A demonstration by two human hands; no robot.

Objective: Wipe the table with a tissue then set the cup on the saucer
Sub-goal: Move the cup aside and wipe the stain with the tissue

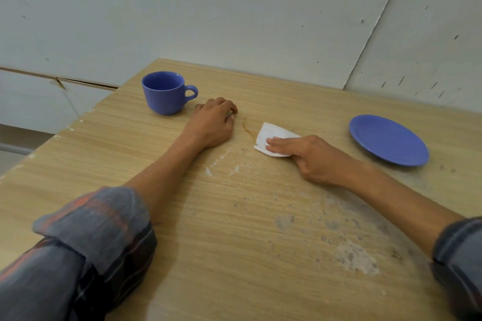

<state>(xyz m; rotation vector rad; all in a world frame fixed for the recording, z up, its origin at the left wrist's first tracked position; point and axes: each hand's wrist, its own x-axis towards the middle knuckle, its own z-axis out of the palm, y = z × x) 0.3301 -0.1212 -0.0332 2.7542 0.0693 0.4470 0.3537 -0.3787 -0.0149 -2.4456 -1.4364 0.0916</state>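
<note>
Left grip (214, 122) curled loosely, knuckles down on the desk (234, 242), holding nothing, just right of the cup (164, 92) near the far left corner. Brown streak (249, 129) between the hands. Right grip (310, 156) flat, fingers pressing the tissue (271, 134) beside that streak. Saucer (388, 143) near the right edge, well apart. Risk: smearing rather than lifting, or nudging the cup.
</note>
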